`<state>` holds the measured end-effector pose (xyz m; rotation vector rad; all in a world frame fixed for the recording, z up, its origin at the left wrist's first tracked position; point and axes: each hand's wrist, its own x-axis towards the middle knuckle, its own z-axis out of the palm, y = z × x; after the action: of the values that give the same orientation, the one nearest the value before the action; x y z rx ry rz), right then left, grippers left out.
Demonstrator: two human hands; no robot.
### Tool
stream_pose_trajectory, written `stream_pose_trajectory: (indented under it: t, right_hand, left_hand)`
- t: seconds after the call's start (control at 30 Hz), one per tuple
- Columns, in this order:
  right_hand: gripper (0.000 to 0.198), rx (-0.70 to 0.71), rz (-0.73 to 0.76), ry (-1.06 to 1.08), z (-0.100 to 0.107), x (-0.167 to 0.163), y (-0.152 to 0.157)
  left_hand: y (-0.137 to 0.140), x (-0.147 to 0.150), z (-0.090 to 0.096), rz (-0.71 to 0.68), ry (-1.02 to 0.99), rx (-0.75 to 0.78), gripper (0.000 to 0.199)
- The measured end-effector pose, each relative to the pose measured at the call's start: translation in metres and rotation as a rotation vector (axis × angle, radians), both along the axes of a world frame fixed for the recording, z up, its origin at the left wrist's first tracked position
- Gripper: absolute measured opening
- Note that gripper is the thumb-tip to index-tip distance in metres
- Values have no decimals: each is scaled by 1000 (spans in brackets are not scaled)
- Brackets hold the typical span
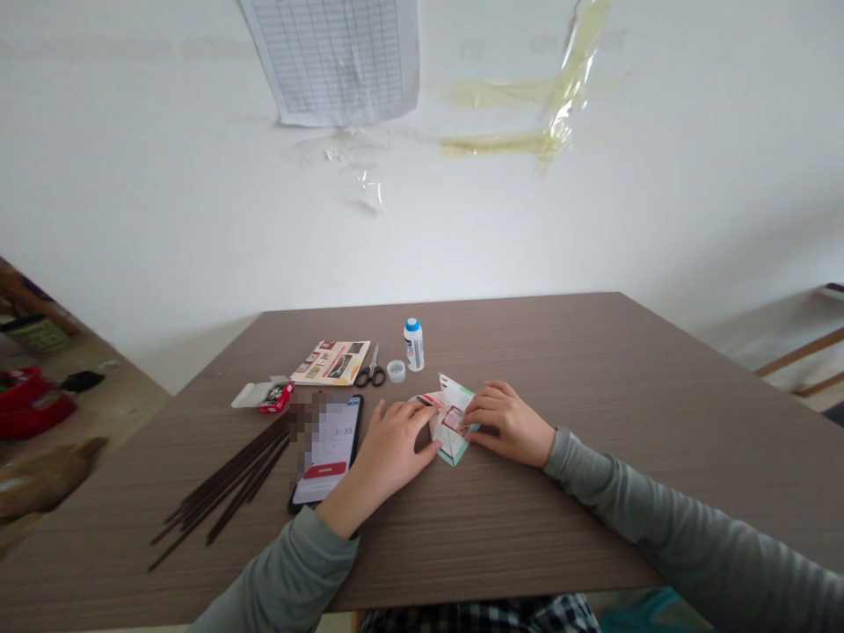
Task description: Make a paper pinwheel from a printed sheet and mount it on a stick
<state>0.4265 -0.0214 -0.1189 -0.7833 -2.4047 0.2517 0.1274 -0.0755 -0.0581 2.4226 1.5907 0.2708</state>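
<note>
A folded piece of printed paper [452, 420] with pointed corners lies on the table between my hands. My left hand [401, 438] is curled at its left side, thumb and fingertips pressed on the paper. On the right side, my right hand [506, 424] has its fingers bent together over the paper's edge. Just beyond stand a white bottle with a blue cap [413, 345] and a small clear plastic cap [396, 371]. Black-handled scissors [370, 373] lie beside them.
A phone [326, 450] showing a timer lies left of my left hand, near a bundle of thin brown sticks [228, 479]. An open small red-and-white box [272, 395] and a stack of printed paper [331, 362] are farther back. The table [560, 343] reaches the white wall.
</note>
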Motion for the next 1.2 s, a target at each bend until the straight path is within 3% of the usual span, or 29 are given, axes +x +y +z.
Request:
stream_pose_trajectory:
  t: [0.37,0.63,1.07,1.2]
  right_hand:
    - [13,109,-76,-120,-1,-10,-8]
    - [32,76,-79,-179,2,-10,-10]
    - [10,143,-95,-153,0,-11,-7]
    - [25,175,-103,-123,-4,-10,-6]
  left_hand:
    - [2,4,-2,5,24,6,54]
    - [-2,10,9,55,14,-25,55]
    - [-1,9,7,49,2,-8,55]
    - [0,8,6,36,5,-13,53]
